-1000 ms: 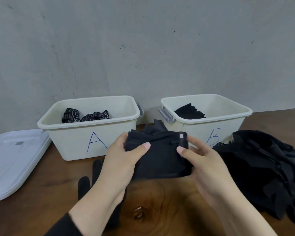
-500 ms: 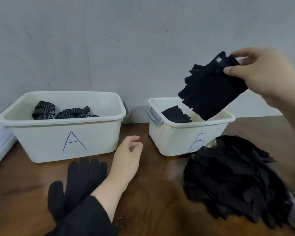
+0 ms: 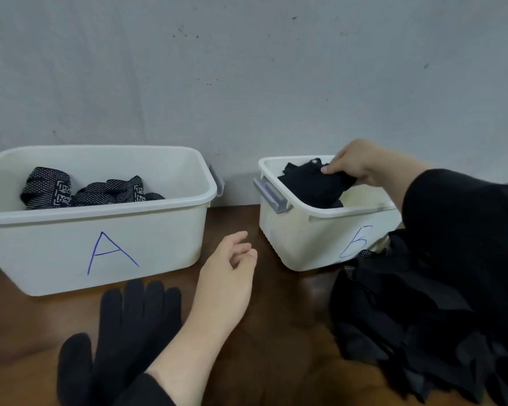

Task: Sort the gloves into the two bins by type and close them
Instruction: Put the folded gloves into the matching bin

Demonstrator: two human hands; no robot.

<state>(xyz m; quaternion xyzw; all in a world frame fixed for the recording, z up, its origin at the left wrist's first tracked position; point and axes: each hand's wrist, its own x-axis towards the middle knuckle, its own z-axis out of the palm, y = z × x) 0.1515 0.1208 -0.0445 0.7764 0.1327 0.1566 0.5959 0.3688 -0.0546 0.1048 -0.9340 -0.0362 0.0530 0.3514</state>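
Pinching a black fingerless glove [image 3: 314,186], the right hand [image 3: 361,164] reaches over bin B [image 3: 305,238]; thumb and fingers close on the glove's upper edge, and the glove hangs inside the bin's opening, over its left half, above more black fabric lying within. Right sleeve, black, crosses the bin's right end.

Left hand [image 3: 226,276]: resting on the desk [image 3: 276,361] between the two bins, fingers loosely curled, holding nothing.

Full-finger glove [image 3: 123,332]: black, flat on the desk just left of the left forearm, fingers pointing toward bin A [image 3: 100,230].

Bin A: white, open, marked with a blue "A" on its front; holds patterned black-and-white gloves [image 3: 82,189] along its left and middle.

Bin B: white, open, grey latch on its left end, blue "B" on its front, partly hidden.

Glove pile [image 3: 408,323]: black, heaped on the desk in front of and right of bin B, touching its lower front corner.

Grey wall [image 3: 247,83] behind both bins.
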